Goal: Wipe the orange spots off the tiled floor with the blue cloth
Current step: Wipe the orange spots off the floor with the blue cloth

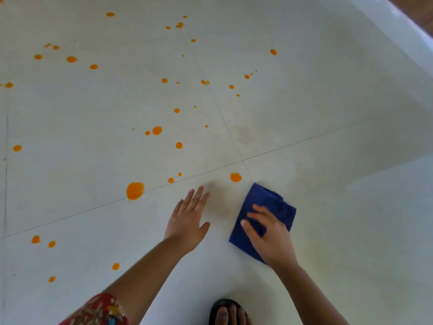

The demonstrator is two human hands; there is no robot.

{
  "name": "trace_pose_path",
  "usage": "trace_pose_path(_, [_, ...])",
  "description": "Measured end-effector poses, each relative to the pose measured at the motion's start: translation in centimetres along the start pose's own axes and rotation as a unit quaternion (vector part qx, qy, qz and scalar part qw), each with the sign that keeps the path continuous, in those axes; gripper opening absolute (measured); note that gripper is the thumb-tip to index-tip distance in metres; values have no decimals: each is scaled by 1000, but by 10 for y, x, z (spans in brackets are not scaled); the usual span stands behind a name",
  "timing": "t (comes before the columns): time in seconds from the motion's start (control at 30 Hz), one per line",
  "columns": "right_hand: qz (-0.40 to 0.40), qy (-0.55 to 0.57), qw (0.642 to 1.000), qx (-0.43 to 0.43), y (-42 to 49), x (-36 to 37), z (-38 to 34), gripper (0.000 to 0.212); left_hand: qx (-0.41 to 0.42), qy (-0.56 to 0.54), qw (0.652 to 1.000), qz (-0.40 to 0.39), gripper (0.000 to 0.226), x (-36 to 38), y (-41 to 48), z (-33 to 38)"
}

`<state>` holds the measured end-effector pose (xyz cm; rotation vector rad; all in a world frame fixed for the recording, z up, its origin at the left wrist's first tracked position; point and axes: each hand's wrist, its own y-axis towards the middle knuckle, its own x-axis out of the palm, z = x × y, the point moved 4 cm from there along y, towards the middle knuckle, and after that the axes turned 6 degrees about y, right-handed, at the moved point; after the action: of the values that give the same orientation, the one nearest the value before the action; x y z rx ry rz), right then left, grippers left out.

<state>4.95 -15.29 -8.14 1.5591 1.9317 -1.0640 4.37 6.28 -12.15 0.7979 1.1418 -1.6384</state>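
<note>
The blue cloth [264, 200] lies folded on the tiled floor [339, 219], just right of the point where four tiles meet. The right hand [271, 238] rests on top of the cloth's near half, and its fingers [262, 210] are spread and nearly straight, pressing the fabric down rather than bunching it. The view is slightly blurred there, so it cannot be told whether the thumb hooks the cloth's left edge.

The left hand [189, 219] is beside the cloth and apart from it. Its palm faces down, its fingers [199, 195] are straight and slightly fanned, and it holds nothing. It seems to lie flat on the tile.

Orange spots [135, 190] are scattered over the floor ahead and to the left. One round spot [235, 177] sits just beyond the cloth's far corner, close to the grout line, and the largest blot straddles a grout line left of the left hand. The tiles to the right of the cloth look pale, with only faint smears.

A red patterned sleeve [98, 310] shows at the bottom left, and toes in a dark sandal [228, 311] show at the bottom edge between the forearms.
</note>
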Motion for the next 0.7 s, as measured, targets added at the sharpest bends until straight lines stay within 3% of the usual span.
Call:
trace_pose_path(0.07, [68, -62, 996, 15, 16, 5, 7, 52, 7, 27, 1000, -1, 76, 3, -1, -5])
trace_pose_path(0.17, [10, -160, 983, 88, 35, 34, 29, 66, 6, 27, 1000, 1, 82, 7, 4, -7])
trace_pose_path(0.23, [-5, -192, 980, 60, 31, 53, 42, 62, 12, 33, 999, -9, 84, 10, 10, -5])
trace_pose_path(0.33, [32, -190, 981, 28, 27, 44, 72, 61, 11, 32, 999, -31, 86, 14, 15, -6])
trace_pose_path(0.5, [124, -133, 976, 121, 96, 10, 86, 54, 15, 41, 999, -13, 94, 21, 16, -12])
trace_pose_path(0.6, [113, -160, 980, 34, 110, 26, 59, 54, 22, 29, 999, 5, 93, 22, 16, -13])
trace_pose_path(0.7, [51, -194, 977, -76, 66, 34, 70, 55, 24, 9, 999, 31, 92, 22, 15, -16])
